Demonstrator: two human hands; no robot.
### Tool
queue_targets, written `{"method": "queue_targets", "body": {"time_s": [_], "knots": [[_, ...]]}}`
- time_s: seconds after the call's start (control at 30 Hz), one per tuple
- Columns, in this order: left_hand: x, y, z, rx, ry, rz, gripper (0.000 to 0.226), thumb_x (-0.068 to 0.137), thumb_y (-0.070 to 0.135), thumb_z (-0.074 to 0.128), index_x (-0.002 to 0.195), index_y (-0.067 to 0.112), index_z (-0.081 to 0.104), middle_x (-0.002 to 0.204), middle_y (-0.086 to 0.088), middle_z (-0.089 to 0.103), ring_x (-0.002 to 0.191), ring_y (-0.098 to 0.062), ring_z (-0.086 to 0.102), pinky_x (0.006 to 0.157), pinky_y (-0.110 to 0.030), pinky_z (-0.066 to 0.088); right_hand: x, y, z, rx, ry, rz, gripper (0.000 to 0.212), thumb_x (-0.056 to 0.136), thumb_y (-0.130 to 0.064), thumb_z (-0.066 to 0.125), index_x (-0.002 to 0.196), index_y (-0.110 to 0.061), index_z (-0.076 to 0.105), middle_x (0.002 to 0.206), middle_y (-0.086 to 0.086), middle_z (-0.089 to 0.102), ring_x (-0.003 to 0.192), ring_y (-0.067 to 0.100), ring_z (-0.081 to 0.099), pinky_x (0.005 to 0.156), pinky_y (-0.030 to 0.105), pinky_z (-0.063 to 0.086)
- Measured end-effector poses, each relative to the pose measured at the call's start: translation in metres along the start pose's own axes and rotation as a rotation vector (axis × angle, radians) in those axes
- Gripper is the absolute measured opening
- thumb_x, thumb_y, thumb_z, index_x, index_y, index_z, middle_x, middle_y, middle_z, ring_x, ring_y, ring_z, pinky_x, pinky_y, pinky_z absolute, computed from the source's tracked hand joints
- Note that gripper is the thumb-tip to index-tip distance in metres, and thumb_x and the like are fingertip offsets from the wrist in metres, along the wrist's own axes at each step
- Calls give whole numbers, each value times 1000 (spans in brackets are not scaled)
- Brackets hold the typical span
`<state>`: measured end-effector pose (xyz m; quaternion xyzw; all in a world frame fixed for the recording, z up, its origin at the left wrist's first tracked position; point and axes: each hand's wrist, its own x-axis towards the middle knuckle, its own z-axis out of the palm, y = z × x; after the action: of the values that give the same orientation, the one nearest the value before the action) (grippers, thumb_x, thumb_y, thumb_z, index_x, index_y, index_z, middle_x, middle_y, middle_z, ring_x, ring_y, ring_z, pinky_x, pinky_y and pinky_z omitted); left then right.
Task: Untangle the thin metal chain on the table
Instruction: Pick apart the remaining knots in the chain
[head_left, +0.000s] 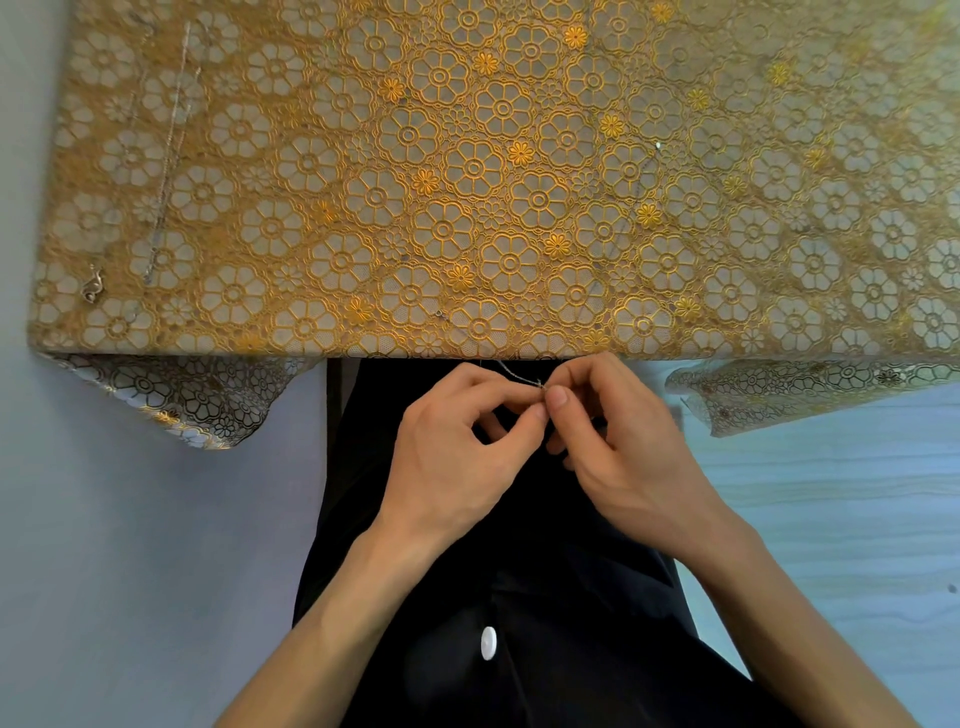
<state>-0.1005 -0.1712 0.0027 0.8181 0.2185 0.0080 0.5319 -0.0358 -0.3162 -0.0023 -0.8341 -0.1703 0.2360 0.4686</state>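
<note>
**Both hands pinch the chain just off the worktop's near edge**

The person sits close to the worktop (779, 156), which is covered by a gold, flower-patterned lace cloth (182, 400) that hangs over the corners. Both hands are held low over a black garment (519, 571), just in front of the worktop's near edge. The left hand (457, 447) and the right hand (623, 447) meet tip to tip. The thumb and first fingers (558, 397) of each are curled in tight, pinching the thin metal chain (519, 375) at almost the same spot. A short silvery strand runs from that pinch up and to the left, towards the worktop's edge. I cannot tell how much more of it is bunched inside the fingers. The other fingers of both hands are folded under.

Well apart from this, on the left side of the worktop, a second long chain (170, 156) lies stretched out, with a small pendant (93, 288) near its lower end. A white button (488, 643) shows on the garment.
</note>
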Motion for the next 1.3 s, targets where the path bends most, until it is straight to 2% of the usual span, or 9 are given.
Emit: {"method": "queue_targets", "body": {"time_s": [0.2, 0.33, 0.43, 0.6, 0.7, 0.8, 0.9, 1.0, 1.3], "knots": [[3, 2, -3, -223, -33, -132, 13, 89, 20, 74, 90, 33, 78, 90, 15, 74, 73, -5, 64, 68, -18, 49, 4, -6, -2, 140, 57, 29, 8, 93, -28, 58, 98, -32, 63, 93, -9, 65, 80, 18, 65, 70, 45, 56], [7, 8, -6, -521, -51, -249, 8, 90, 14, 72, 92, 17, 79, 82, 7, 74, 62, -6, 59, 60, -14, 45, 3, -7, -2, 114, 47, -10, 29, 89, -15, 65, 111, -34, 64, 105, -11, 65, 80, 14, 66, 65, 25, 52], [9, 12, -8, -672, -77, -282, 15, 83, 24, 73, 94, 16, 80, 80, -6, 70, 62, -8, 54, 59, -18, 43, 4, -10, -2, -8, 53, -92, 28, 88, -13, 73, 108, -32, 67, 103, -15, 61, 73, 12, 65, 61, 13, 46], [22, 23, -11, -749, -105, -271, 33, 70, 41, 75, 94, 20, 80, 73, 3, 67, 63, -9, 52, 61, -22, 42, 21, -15, -7, -127, 141, -179, 14, 90, -36, 64, 103, -40, 66, 93, -17, 53, 60, 14, 58, 59, 25, 49], [31, 31, -14, -798, -83, -265, 30, 71, 37, 78, 93, 18, 80, 72, 4, 65, 62, -9, 51, 61, -25, 38, 31, -20, -12, -125, 170, -236, 15, 94, -36, 60, 106, -37, 69, 95, -14, 57, 65, 13, 59, 59, 26, 49], [41, 41, -20, -964, -58, -334, 14, 76, 23, 79, 89, 20, 81, 87, 1, 70, 60, -9, 51, 61, -24, 36, 41, -24, -18, -143, 189, -281, 18, 97, -37, 57, 99, -24, 70, 97, -12, 58, 66, 11, 58, 58, 25, 48], [53, 51, -26, -1095, -18, -377, 23, 74, 26, 71, 95, 20, 80, 94, 2, 72, 60, -8, 52, 55, -20, 40, 51, -28, -27, -150, 161, -300, 21, 98, -38, 55, 93, -21, 67, 93, -13, 60, 70, 12, 58, 59, 26, 48], [64, 59, -31, -1074, 35, -384, 20, 79, 27, 69, 95, 20, 79, 92, 1, 72, 61, -8, 54, 53, -21, 40, 64, -33, -39, -137, 116, -318, 23, 98, -39, 53, 90, -22, 66, 81, -16, 59, 69, 12, 58, 58, 27, 48], [90, 76, -55, -1058, 127, -265, 16, 84, 23, 66, 94, 19, 76, 93, -4, 75, 72, -13, 66, 62, -22, 52, 99, -48, -76, -208, 68, -382, 16, 95, -37, 58, 92, -26, 68, 75, -14, 62, 69, 14, 61, 58, 30, 51]]}}
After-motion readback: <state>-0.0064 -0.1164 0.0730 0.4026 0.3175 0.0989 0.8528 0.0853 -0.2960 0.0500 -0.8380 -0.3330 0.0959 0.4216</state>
